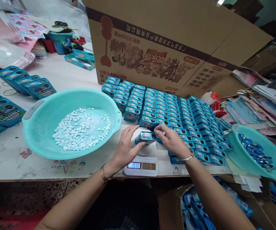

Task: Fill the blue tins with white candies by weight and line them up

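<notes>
A small blue box [148, 136] with a round dark opening in its top stands on the white kitchen scale [140, 166], whose display shows 151.1. My left hand [124, 145] is open beside the box's left end, thumb and fingers apart around it. At the other end my right hand [172, 140] is closed in a pinch near the opening, with a bit of white, seemingly a candy, showing at the fingers. Many small white candies [68, 134] lie in the turquoise basin [39, 145] to the left.
Rows of blue boxes [161, 111] stand behind the scale and to its right. A large carton [140, 38] rises behind them. Another turquoise basin [243, 159] holds blue and silvery pieces. More boxes [4, 113] stand at far left. Below the table edge sits an open carton [170, 204].
</notes>
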`<state>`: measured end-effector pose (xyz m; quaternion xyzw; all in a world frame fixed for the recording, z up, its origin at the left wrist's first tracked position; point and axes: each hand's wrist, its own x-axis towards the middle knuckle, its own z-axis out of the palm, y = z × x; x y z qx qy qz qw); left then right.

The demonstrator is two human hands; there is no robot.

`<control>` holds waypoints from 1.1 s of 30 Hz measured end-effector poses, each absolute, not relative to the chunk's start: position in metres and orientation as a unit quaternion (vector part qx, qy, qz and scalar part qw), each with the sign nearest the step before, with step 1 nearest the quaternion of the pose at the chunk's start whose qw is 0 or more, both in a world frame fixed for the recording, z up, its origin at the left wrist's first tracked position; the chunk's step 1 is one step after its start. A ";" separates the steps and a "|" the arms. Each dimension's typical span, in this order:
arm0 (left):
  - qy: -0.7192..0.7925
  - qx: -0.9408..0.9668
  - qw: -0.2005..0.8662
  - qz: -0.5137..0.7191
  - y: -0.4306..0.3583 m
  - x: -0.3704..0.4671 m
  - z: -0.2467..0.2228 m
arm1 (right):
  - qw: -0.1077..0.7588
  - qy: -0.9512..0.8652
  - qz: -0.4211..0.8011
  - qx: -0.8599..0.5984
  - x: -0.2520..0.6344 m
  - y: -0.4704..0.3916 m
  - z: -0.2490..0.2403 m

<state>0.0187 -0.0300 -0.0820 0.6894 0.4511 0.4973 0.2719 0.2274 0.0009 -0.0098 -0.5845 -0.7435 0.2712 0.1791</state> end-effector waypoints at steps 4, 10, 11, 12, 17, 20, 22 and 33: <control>0.451 0.690 0.278 0.494 -0.030 0.019 -0.081 | 0.163 -0.750 0.257 -0.587 0.229 0.005 -0.005; 0.452 0.691 0.279 0.491 -0.031 0.020 -0.081 | 0.066 -0.759 0.261 -0.593 0.224 0.009 0.008; 0.452 0.691 0.277 0.491 -0.030 0.020 -0.082 | 0.065 -0.757 0.270 -0.591 0.225 0.009 0.009; 0.452 0.692 0.276 0.490 -0.030 0.020 -0.082 | 0.073 -0.755 0.280 -0.588 0.226 0.010 0.011; 0.444 0.711 0.268 0.475 -0.026 0.019 -0.075 | 0.260 -0.697 0.358 -0.564 0.243 0.007 0.018; 0.437 0.740 0.241 0.451 -0.019 0.021 -0.066 | 0.402 -0.563 0.449 -0.566 0.255 -0.004 0.019; 0.437 0.770 0.205 0.418 -0.014 0.027 -0.059 | 0.467 -0.478 0.495 -0.556 0.257 -0.017 0.013; 0.457 0.877 0.022 0.150 0.022 0.028 -0.017 | 0.545 -0.314 0.584 -0.513 0.259 -0.079 -0.054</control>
